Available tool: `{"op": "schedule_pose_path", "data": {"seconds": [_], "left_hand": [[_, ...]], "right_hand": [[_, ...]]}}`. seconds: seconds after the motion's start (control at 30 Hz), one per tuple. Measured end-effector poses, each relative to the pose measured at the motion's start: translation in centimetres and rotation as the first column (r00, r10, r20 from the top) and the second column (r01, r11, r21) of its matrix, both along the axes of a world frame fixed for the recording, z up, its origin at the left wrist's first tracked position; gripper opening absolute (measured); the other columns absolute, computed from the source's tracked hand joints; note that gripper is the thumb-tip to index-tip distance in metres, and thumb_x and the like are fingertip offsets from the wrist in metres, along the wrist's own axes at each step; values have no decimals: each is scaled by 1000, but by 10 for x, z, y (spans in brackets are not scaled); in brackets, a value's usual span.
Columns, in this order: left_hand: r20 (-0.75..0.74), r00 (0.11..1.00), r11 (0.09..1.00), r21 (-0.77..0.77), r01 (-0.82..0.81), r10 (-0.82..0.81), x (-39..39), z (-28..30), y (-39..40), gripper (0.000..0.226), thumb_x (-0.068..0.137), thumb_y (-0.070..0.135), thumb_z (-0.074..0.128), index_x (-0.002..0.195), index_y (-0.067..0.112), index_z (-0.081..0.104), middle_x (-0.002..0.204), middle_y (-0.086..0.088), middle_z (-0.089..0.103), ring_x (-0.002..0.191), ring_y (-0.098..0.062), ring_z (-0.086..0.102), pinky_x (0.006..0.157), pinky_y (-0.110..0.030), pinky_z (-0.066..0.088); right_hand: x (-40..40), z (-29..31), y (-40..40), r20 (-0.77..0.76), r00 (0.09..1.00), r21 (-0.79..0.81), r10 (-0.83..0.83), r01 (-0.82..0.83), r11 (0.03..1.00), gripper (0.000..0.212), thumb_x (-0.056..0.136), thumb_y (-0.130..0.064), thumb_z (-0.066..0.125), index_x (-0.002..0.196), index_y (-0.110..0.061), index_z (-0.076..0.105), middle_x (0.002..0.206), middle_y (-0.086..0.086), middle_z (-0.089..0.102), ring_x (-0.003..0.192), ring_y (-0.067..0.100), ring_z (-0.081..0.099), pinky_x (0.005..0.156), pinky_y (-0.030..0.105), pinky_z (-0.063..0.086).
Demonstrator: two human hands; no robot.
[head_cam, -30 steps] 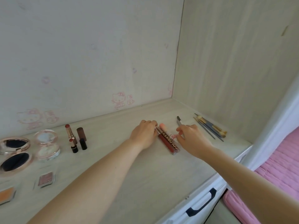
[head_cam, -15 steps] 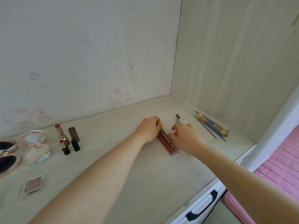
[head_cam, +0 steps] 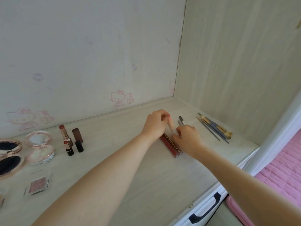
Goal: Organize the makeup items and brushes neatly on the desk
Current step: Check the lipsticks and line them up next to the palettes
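Both your hands are working on the cluster of tubes near the far right of the desk [head_cam: 146, 185]. Your left hand [head_cam: 154, 124] has its fingers curled around the top end of the pale pink tube [head_cam: 171, 124], and your right hand [head_cam: 187, 137] pinches that tube's lower end, where a clear cap shows. Two dark red lip gloss tubes [head_cam: 171, 146] lie side by side under and between your hands, touching each other. A dark pencil [head_cam: 182, 120] lies just beyond your right hand, and the brushes [head_cam: 213, 127] sit in a loose bundle further right, near the side wall. The lipsticks [head_cam: 66, 137] and compacts [head_cam: 39, 147] stand well apart on the left. The main risk, as I judge it, is that round tubes roll: setting the pink one down against the red pair at an angle could nudge them out of line or toward the near edge. Your right wrist could also brush the pencil askew.
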State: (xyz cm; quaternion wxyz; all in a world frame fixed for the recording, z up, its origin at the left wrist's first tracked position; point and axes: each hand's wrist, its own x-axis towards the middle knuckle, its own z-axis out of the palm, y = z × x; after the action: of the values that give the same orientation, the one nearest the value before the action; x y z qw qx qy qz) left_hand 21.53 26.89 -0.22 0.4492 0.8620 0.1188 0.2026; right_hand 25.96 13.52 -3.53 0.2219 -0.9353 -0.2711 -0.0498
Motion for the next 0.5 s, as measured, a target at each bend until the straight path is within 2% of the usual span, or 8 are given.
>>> {"op": "schedule_pose_path", "data": {"seconds": [0.07, 0.17, 0.3, 0.4, 0.5], "left_hand": [[73, 997, 994, -111, -5, 13, -2, 7, -6, 12, 89, 15, 59, 94, 21, 68, 101, 5, 68, 91, -14, 66, 83, -25, 49], [144, 989, 980, -197, 3, 25, -8, 16, -11, 7, 84, 16, 68, 90, 20, 69, 96, 7, 69, 78, -11, 67, 81, -30, 54], [196, 979, 953, -303, 13, 49, -24, 26, -9, 12, 84, 11, 70, 96, 12, 68, 96, 2, 68, 84, -22, 67, 80, -37, 57], [233, 968, 903, -429, 22, 87, -43, 36, -1, 16, 86, 7, 67, 102, 8, 67, 94, -1, 64, 88, -24, 68, 72, -27, 59], [208, 972, 791, -611, 38, 114, -67, 45, 9, 18, 88, 8, 65, 105, 7, 67, 95, -7, 65, 83, -18, 68, 70, -22, 57]], "right_hand": [[0, 1, -1, -24, 1000, 82, -16, 18, 996, 26, 89, -26, 54, 66, -18, 44, 67, -3, 47, 66, 19, 47, 49, 25, 27], [-1, 5, -4, -53, 999, 201, -11, 21, 979, 17, 91, -25, 57, 77, -17, 51, 72, 0, 53, 61, 11, 46, 48, 25, 30], [-11, 14, -7, -39, 999, 299, 25, -12, 954, 10, 90, -28, 60, 83, -22, 57, 70, -6, 57, 62, 8, 49, 51, 23, 34], [-25, 30, -5, -59, 997, 411, 47, -19, 911, 5, 87, -31, 64, 88, -32, 59, 75, -13, 60, 67, 1, 54, 53, 16, 35], [-46, 48, -3, -23, 996, 532, 82, -57, 845, 11, 84, -31, 69, 92, -34, 63, 77, -18, 62, 76, -9, 55, 57, 8, 40]]}}
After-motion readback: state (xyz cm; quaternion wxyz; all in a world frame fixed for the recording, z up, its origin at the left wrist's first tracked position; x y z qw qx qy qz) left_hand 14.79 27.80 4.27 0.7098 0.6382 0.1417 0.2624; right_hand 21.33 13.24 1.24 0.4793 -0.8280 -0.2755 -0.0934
